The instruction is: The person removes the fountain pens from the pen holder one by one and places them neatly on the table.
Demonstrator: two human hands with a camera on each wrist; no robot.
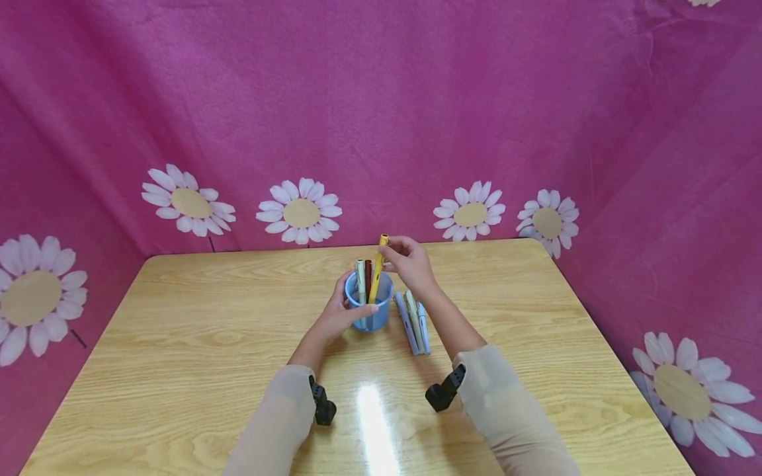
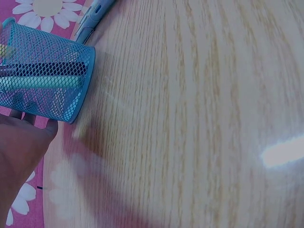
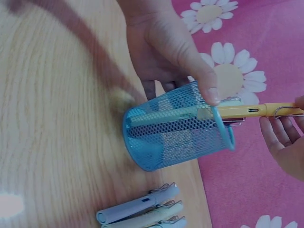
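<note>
A blue mesh pen cup point(image 1: 381, 316) stands on the table, gripped around its side by my left hand point(image 1: 336, 317), the thumb at the rim. My right hand point(image 1: 412, 264) pinches a yellow pen point(image 1: 379, 268) near its top; the pen's lower end is inside the cup. Also standing in the cup are a pale green pen point(image 1: 360, 277) and a dark red pen point(image 1: 368, 270). In the right wrist view the yellow pen point(image 3: 242, 111) crosses the rim, and the cup's mesh point(image 3: 175, 137) partly veils the pens inside.
Right of the cup lie a lavender pen point(image 1: 407, 324), a pale green pen point(image 1: 414, 320) and a light blue pen point(image 1: 424, 329), side by side on the wooden table point(image 1: 238, 344). A pink curtain point(image 1: 381, 119) with daisies hangs behind the table and at its sides.
</note>
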